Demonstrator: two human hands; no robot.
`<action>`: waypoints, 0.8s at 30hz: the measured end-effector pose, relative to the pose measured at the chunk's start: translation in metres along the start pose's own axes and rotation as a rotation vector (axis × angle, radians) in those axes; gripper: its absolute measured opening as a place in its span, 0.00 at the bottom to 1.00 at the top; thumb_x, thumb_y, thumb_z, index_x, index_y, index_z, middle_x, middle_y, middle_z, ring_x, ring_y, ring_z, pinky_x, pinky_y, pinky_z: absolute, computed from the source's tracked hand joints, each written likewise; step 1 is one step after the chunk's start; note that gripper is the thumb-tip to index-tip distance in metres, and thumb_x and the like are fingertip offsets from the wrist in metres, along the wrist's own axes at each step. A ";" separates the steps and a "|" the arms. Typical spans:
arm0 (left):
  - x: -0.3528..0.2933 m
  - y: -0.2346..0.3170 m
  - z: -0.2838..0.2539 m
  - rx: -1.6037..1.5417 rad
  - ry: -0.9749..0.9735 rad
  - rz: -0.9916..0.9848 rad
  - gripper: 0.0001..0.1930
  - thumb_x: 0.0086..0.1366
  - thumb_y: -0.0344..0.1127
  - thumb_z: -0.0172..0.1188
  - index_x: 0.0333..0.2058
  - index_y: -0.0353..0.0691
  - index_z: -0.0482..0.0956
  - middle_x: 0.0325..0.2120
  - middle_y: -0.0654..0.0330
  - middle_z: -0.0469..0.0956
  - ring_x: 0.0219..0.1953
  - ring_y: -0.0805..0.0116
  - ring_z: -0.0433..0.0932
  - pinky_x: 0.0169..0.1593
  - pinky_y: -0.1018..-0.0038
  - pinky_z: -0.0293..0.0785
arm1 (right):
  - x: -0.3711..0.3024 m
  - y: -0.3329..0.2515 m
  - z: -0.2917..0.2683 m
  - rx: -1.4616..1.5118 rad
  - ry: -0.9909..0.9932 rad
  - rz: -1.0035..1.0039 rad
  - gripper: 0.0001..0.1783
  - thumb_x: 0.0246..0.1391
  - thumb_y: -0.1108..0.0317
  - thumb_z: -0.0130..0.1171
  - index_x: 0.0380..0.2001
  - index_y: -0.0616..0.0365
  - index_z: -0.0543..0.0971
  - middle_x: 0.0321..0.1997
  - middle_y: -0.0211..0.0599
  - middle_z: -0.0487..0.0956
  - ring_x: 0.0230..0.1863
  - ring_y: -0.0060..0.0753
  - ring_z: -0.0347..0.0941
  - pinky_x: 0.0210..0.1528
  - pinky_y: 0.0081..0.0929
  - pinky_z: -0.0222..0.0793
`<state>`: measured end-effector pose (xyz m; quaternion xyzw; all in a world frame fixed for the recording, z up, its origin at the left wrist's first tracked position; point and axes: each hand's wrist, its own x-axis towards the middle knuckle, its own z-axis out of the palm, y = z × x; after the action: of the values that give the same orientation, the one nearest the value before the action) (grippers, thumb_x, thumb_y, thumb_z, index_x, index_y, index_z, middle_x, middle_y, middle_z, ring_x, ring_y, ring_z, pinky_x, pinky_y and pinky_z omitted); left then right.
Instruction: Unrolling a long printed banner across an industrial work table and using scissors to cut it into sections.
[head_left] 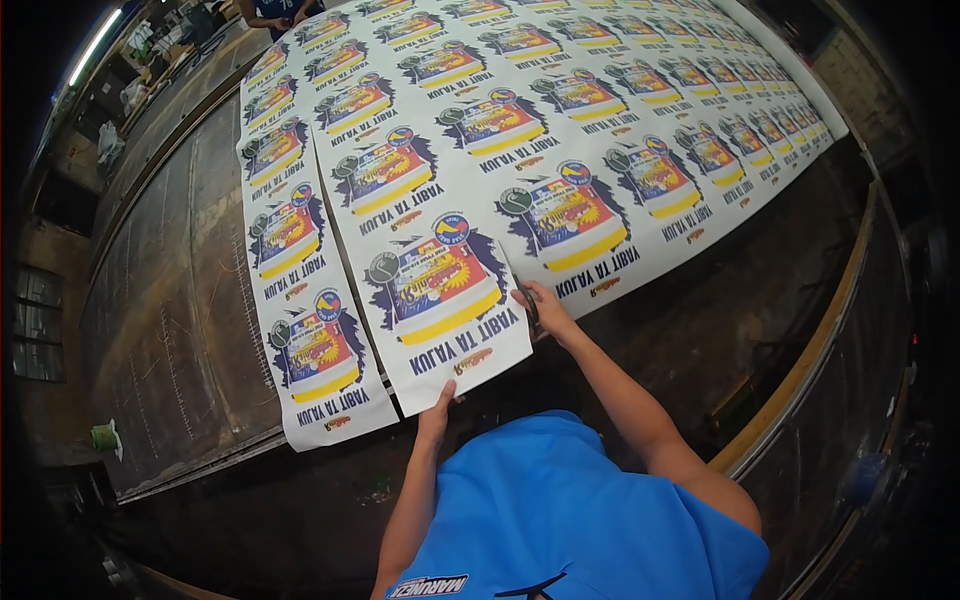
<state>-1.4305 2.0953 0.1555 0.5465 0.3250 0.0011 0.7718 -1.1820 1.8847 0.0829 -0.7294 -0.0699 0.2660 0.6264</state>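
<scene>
Right hand (548, 312): I have its fingers closed around a pair of dark scissors (529, 308), set against the right edge of the nearest print in the second column. Left hand (440, 410): fingers pinched nearly together on the near edge of the printed sheet (500, 130), thumb on top. The sheet lies on the desk (180, 300), its rows of identical blue, red and yellow motifs running off toward the upper right; its near corner reaches past the desk edge, toward the blue shirt (570, 510). To the left, a single-column strip (292, 245) lies beside it, a dark gap between the two widening toward the near end.

Containers: a small green container (104, 437) stands at the desk's near left corner, possibly a can; from here I cannot make out its contents. A pale bag (108, 143) sits at far left, contents hidden. Another person (285, 12) is at the far edge of the sheet.
</scene>
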 end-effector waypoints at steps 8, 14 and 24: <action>-0.017 0.027 -0.006 0.026 0.034 -0.076 0.13 0.68 0.37 0.62 0.44 0.33 0.77 0.34 0.58 0.80 0.33 0.69 0.78 0.41 0.73 0.76 | 0.150 -0.021 0.005 -0.257 0.035 -0.481 0.31 0.56 0.42 0.64 0.52 0.54 0.74 0.22 0.25 0.77 0.17 0.18 0.73 0.16 0.18 0.63; -0.021 0.062 -0.001 -0.038 0.038 -0.095 0.10 0.68 0.34 0.61 0.43 0.33 0.76 0.30 0.59 0.79 0.32 0.70 0.77 0.39 0.74 0.75 | 0.253 -0.101 0.017 -0.155 -0.121 -0.025 0.33 0.54 0.40 0.64 0.51 0.54 0.74 0.17 0.27 0.75 0.12 0.23 0.70 0.12 0.22 0.64; -0.023 0.056 -0.024 0.093 0.201 -0.165 0.30 0.63 0.38 0.68 0.59 0.32 0.68 0.53 0.56 0.74 0.53 0.64 0.72 0.56 0.71 0.71 | 0.462 -0.131 0.062 -0.134 -0.146 -0.083 0.32 0.52 0.44 0.67 0.48 0.60 0.79 0.33 0.42 0.83 0.32 0.36 0.79 0.33 0.37 0.76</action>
<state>-1.4413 2.1295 0.2095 0.5503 0.4445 -0.0228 0.7065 -0.7895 2.1672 0.0636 -0.7449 -0.1632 0.2869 0.5798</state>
